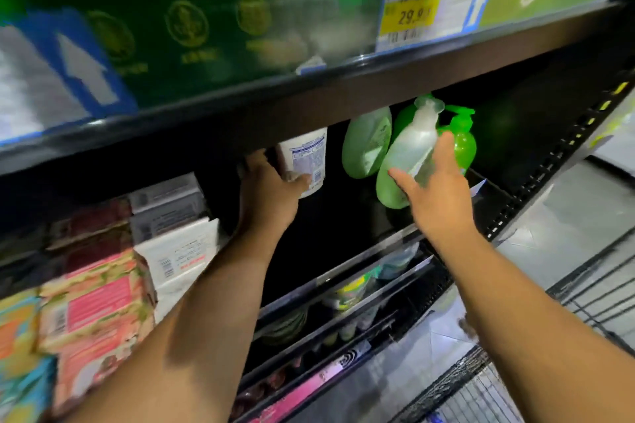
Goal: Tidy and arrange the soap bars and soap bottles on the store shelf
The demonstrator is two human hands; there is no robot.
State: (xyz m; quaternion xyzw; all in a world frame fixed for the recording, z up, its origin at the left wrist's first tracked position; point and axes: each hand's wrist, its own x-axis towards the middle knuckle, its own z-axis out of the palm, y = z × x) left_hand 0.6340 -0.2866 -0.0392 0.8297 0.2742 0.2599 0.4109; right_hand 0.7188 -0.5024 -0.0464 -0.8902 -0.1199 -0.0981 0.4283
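White bottle (304,161), left hand (271,189) gripping (label visible)

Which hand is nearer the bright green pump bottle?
Right. The right hand is just beside the bright green pump bottle, touching a paler bottle; the left hand grips a white bottle farther left.
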